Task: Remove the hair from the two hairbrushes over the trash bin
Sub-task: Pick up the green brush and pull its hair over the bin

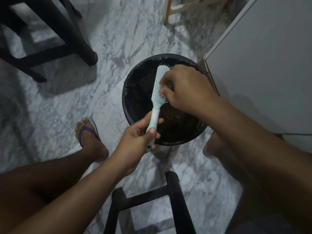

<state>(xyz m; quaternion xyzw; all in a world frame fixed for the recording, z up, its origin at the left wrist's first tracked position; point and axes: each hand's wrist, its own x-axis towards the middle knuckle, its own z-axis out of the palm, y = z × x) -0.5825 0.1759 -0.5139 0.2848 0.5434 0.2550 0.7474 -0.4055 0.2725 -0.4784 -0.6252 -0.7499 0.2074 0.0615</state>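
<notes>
A marbled grey-and-white floor (118, 39) fills the view, with a pale cabinet (263, 65) at the right, its top and right side cut off by the frame. A dark chair (50, 43) stands at upper left, only partly in view, and a dark stool (148, 203) is cropped by the lower edge. Between them sits the round black trash bin (135, 92), lined with a dark bag; its contents are too dim to make out, and its right rim is hidden behind the right forearm. A foot in a purple-strapped sandal (89, 132) rests on the floor just left of the bin.

Over the bin's opening is the hairbrush (156, 92), pale mint with a white band at the neck. Its long axis runs nearly up the frame, head pointing away from the person, handle end toward them, bristles facing right. The left hand (135, 142) is wrapped around the handle, thumb pressed along it. The right hand (187, 88) covers most of the bristles, fingers curled and pinching among them; whether hair is caught between the fingertips cannot be told.
</notes>
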